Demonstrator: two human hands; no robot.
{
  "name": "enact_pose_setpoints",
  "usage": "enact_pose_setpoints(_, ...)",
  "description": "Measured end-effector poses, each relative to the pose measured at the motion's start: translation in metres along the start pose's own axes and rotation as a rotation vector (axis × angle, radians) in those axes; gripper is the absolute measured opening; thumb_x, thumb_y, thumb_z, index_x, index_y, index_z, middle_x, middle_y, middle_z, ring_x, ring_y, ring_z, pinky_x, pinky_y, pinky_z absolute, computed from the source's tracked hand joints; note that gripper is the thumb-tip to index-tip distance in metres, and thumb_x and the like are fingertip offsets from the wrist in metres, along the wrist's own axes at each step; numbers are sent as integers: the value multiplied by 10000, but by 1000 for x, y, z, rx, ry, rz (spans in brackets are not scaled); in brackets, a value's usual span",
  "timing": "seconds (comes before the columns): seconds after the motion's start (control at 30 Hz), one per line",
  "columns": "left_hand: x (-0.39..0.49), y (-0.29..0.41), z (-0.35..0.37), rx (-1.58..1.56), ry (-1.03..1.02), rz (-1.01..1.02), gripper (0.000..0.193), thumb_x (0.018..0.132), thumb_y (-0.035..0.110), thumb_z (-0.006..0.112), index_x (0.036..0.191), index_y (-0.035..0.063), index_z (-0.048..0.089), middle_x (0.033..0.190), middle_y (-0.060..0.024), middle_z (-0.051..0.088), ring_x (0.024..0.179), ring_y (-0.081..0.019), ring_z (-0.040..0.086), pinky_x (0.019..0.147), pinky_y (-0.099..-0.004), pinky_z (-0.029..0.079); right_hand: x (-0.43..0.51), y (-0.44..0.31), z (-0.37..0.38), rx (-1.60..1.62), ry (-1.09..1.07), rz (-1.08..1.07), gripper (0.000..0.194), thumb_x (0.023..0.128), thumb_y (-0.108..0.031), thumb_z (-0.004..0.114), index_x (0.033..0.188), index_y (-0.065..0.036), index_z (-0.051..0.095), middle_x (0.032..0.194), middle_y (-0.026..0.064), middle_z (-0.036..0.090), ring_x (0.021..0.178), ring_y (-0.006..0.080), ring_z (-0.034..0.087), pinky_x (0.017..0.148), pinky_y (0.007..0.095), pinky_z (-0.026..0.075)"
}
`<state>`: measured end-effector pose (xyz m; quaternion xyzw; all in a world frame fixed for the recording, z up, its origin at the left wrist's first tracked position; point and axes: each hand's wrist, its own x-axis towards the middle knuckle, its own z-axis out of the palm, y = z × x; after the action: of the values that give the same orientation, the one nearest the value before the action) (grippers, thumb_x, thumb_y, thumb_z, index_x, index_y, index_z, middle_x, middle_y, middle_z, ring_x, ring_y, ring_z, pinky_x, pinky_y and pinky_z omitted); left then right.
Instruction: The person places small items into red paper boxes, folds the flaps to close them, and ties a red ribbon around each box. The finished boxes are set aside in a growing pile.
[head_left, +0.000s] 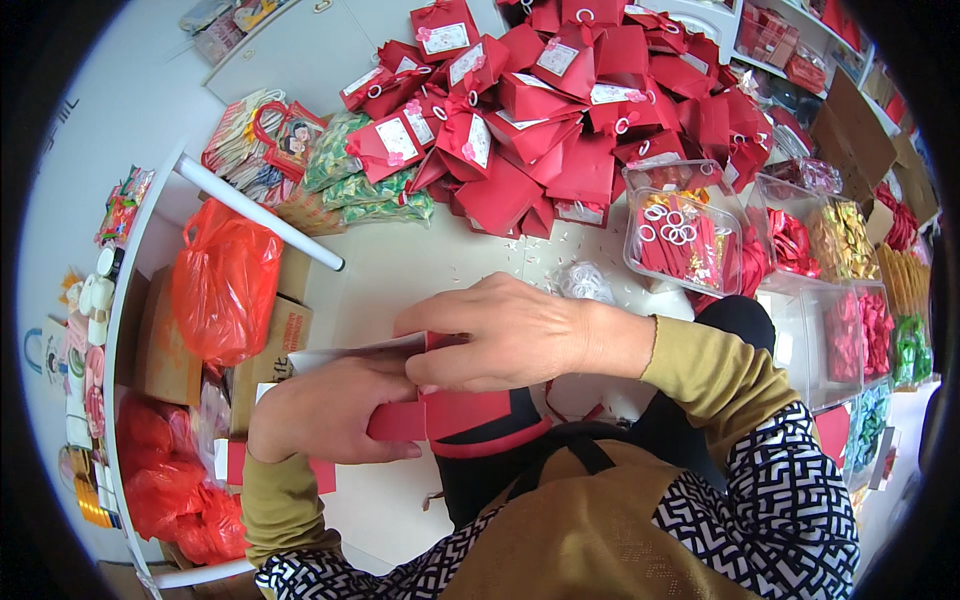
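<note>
A red cardboard piece (469, 412), partly folded with a pale inner face, is held between my two hands above my lap. My left hand (330, 412) grips its left part, thumb along the lower front edge. From the right, my right hand (510, 330) reaches over the top, fingers pinching the upper edge near a crease. Both hands hide much of the card. Under it a red strip (495, 439) lies across my dark trousers.
Finished red gift boxes (502, 127) with white labels and ribbons are heaped ahead. A plastic tub (682, 232) holds white rings; a bundle of white rings (583, 281) lies on the floor. At left, a red plastic bag (229, 281) stands by a white table leg (262, 214).
</note>
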<state>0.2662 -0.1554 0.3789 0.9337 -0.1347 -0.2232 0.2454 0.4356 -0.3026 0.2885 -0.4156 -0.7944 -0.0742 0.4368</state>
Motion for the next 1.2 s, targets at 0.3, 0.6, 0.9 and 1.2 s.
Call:
enact_pose_setpoints(0.3,-29,37,57,421,924,-308,831,512,253,916,1242,72,563,1306,-162,540,1211,-383,508,975,-475,437,-19,-16,12,123,249,192,304,873,-124,664,1170,-93,611,1119,130,608,853,319,644,731,406,533)
enact_pose_setpoints(0.6,-41,2,103,192,1240,-373,664,470,211,942,992,92,550,1375,-168,435,1165,-335,489,937,-426,429,-18,-51,32,368,149,393,825,751,-251,842,1405,-20,396,1307,192,508,1201,347,519,1010,422,437)
enact_pose_setpoints(0.9,-26,-10,119,82,1592,-221,991,570,454,908,1335,72,407,1450,-171,367,1234,-286,479,1012,-406,424,-45,-42,49,284,429,335,605,691,-144,885,1155,-60,505,1185,156,592,1077,280,611,931,378,484)
enact_pose_setpoints(1.2,-1,-47,148,-784,1569,55,1093,638,541,862,1413,0,314,1320,-153,491,1213,-246,513,1010,-371,448,-48,-36,48,274,507,445,483,760,-137,831,1159,-8,592,1062,151,651,976,257,646,855,347,515)
